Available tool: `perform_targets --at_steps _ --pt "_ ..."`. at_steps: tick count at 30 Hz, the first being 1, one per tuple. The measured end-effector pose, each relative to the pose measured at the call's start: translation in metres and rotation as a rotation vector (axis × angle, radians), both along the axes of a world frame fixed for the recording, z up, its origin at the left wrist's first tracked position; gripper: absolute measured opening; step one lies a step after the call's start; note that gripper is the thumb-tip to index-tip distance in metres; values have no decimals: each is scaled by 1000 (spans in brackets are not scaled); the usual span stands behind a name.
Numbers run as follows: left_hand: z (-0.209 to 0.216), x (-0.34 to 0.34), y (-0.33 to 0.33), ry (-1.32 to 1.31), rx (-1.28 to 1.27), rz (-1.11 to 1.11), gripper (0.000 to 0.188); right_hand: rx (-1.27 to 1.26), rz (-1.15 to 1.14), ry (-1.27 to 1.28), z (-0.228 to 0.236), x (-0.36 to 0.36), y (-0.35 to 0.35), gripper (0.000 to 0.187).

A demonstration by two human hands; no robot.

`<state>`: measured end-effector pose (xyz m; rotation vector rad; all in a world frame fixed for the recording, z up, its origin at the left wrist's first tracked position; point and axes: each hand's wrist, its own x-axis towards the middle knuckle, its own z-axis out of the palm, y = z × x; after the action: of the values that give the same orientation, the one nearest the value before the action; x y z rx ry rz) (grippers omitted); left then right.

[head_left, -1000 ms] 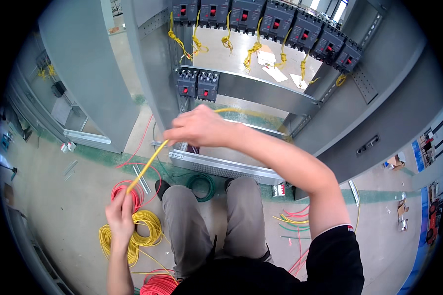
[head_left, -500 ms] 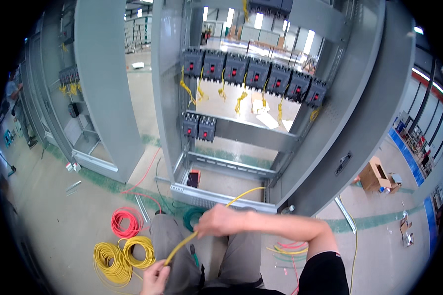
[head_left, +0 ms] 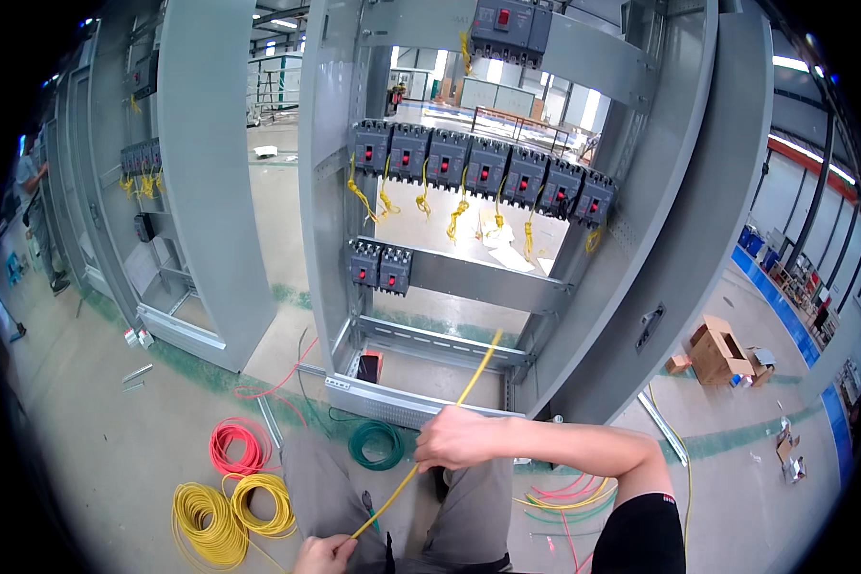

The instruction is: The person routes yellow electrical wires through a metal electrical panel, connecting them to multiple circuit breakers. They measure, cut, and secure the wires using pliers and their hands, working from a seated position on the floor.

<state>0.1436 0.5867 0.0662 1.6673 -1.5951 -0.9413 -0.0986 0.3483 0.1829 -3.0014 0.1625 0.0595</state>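
Note:
A yellow wire (head_left: 386, 501) runs slanting between my two hands above my lap. My left hand (head_left: 325, 553), low at the picture's bottom edge, pinches its lower part. Farther up, my right hand (head_left: 454, 438) is closed round the wire, and its free end (head_left: 483, 365) sticks up in front of the cabinet's lower opening. Ahead stands a grey metal cabinet (head_left: 450, 265) with a row of dark circuit breakers (head_left: 486, 170), yellow wires knotted and hanging from them. Two more breakers (head_left: 379, 268) sit lower left, and a larger breaker (head_left: 510, 29) is above.
Yellow wire coils (head_left: 209, 524), a red coil (head_left: 239, 448) and a green coil (head_left: 376, 446) lie on the floor. Loose coloured wires (head_left: 569, 502) are right of my legs. A cardboard box (head_left: 719, 350) stands at right; another cabinet (head_left: 206, 191) at left. A person (head_left: 36, 215) is far left.
Both hands have shifted slightly right in the picture with the wire. Its free end, earlier bent over to the right, now points up more steeply. The view has shifted, showing more of the cabinet's top.

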Motion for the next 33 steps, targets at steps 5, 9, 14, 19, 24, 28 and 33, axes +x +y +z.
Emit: perform_targets --at_steps 5,9,14,19,24,28,33 --pt "-16 15 -5 -98 -30 137 16 -2 18 -110 -37 21 3 23" --pt "0 -11 -32 39 -156 91 13 136 116 -259 -89 63 45 24" --pt "-45 15 -13 253 63 69 13 392 -65 -132 -83 42 17 22" --pt "-39 -7 -30 394 283 -67 19 416 -46 -114 -91 31 12 20" --pt "-66 -24 -52 224 -2 115 18 2 -117 99 -77 40 16 10" --pt "-74 -13 -62 188 -48 15 15 108 -217 -224 -76 -8 -23 20" --pt "-23 -2 -49 411 -20 -62 14 763 -536 -330 -34 -39 -48 12"
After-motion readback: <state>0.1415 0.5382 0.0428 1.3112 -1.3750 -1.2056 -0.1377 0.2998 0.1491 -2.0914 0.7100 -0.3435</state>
